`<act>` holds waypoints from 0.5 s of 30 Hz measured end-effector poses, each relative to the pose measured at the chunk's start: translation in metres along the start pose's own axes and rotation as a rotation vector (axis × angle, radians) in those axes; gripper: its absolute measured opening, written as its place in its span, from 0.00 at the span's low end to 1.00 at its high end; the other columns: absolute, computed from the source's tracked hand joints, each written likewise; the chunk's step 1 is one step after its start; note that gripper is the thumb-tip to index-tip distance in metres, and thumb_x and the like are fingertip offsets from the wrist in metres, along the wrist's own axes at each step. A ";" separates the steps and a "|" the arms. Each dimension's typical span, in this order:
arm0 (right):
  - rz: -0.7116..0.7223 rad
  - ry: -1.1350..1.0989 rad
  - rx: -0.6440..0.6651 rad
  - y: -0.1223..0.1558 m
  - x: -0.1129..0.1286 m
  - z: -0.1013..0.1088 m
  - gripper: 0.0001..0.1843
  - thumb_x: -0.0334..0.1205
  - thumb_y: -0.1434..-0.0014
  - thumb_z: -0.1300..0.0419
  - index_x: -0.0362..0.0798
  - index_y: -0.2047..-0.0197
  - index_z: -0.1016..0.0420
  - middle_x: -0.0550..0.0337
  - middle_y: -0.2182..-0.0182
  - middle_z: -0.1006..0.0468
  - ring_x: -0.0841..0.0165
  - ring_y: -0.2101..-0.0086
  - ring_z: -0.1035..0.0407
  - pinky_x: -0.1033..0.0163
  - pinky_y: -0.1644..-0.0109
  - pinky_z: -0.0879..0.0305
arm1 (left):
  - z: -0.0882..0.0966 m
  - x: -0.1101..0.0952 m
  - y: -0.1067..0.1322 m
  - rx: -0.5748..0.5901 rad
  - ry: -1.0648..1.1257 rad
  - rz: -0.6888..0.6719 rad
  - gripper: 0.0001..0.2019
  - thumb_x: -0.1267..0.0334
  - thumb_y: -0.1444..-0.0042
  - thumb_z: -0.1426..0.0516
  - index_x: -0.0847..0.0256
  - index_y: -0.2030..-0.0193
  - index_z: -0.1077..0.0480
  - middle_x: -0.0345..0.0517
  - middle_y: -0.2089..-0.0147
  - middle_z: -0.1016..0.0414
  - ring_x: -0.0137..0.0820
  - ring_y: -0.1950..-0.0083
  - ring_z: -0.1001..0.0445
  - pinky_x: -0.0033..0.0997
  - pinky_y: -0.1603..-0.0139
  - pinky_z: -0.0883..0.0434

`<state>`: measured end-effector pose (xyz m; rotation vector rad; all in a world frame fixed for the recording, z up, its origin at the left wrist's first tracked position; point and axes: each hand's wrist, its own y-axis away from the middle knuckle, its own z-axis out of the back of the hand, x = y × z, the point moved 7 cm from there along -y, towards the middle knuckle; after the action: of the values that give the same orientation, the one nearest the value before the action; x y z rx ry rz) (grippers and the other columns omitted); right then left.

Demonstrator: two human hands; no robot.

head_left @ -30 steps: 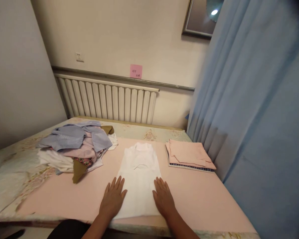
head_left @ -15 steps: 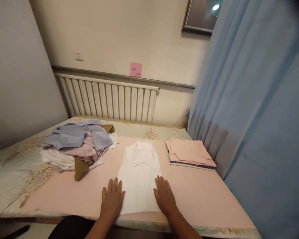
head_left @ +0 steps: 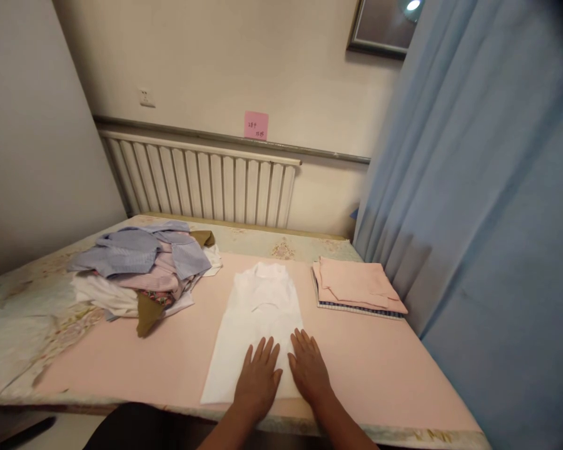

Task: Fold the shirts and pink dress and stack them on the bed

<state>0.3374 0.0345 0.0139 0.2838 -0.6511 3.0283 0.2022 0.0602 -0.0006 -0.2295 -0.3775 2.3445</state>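
A white shirt (head_left: 244,328), folded to a long narrow shape, lies flat on the pink mat (head_left: 169,369) with its collar toward the wall. My left hand (head_left: 259,375) rests palm down on the lower middle of the shirt, fingers spread. Along the shirt's lower right edge lies my right hand (head_left: 308,365), also flat with its fingers stretched out. Neither hand grips anything. Part of the shirt's lower end is hidden under my hands.
Left of the shirt is a heap of loose clothes (head_left: 141,262). To the right sits a stack of folded clothes (head_left: 356,284), pink on top. A blue curtain (head_left: 473,219) hangs along the right side; a radiator (head_left: 206,178) stands behind the table.
My left hand has moved right, from the shirt's left edge onto its middle. The lower left side of the shirt now spreads further left. My right hand has hardly moved.
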 end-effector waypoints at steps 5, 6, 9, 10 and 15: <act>0.007 0.000 -0.009 0.000 -0.001 0.000 0.23 0.41 0.35 0.52 0.44 0.39 0.35 0.52 0.38 0.38 0.59 0.37 0.48 0.50 0.34 0.53 | 0.005 0.009 0.002 -0.011 -0.013 0.009 0.26 0.55 0.36 0.57 0.54 0.32 0.48 0.42 0.30 0.47 0.42 0.30 0.50 0.54 0.34 0.46; 0.008 -0.001 -0.014 0.000 -0.001 0.000 0.23 0.41 0.35 0.52 0.44 0.39 0.35 0.52 0.38 0.38 0.59 0.37 0.47 0.50 0.34 0.53 | 0.006 0.010 0.002 -0.017 -0.020 0.010 0.26 0.55 0.36 0.56 0.54 0.32 0.48 0.42 0.30 0.47 0.42 0.30 0.50 0.54 0.34 0.46; 0.012 -0.006 -0.033 0.001 -0.001 -0.001 0.23 0.41 0.35 0.52 0.45 0.39 0.35 0.52 0.38 0.38 0.59 0.37 0.47 0.50 0.34 0.53 | 0.006 0.010 0.002 -0.041 -0.050 0.012 0.25 0.56 0.36 0.56 0.53 0.33 0.47 0.41 0.30 0.46 0.41 0.30 0.48 0.53 0.35 0.44; 0.014 -0.008 -0.041 0.001 -0.001 -0.001 0.23 0.41 0.35 0.52 0.45 0.39 0.35 0.52 0.38 0.38 0.59 0.37 0.47 0.50 0.34 0.54 | 0.006 0.010 0.002 -0.051 -0.061 0.018 0.24 0.57 0.36 0.56 0.53 0.33 0.46 0.41 0.31 0.45 0.41 0.31 0.47 0.52 0.35 0.44; 0.016 -0.019 -0.058 0.001 -0.002 -0.002 0.23 0.41 0.35 0.51 0.46 0.39 0.34 0.52 0.39 0.36 0.60 0.37 0.46 0.50 0.34 0.54 | 0.006 0.005 -0.003 -0.091 -0.095 0.067 0.23 0.59 0.36 0.56 0.55 0.35 0.42 0.45 0.32 0.43 0.41 0.31 0.46 0.51 0.36 0.42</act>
<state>0.3392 0.0341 0.0115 0.3077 -0.7450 3.0187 0.1986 0.0643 0.0059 -0.1778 -0.5314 2.4129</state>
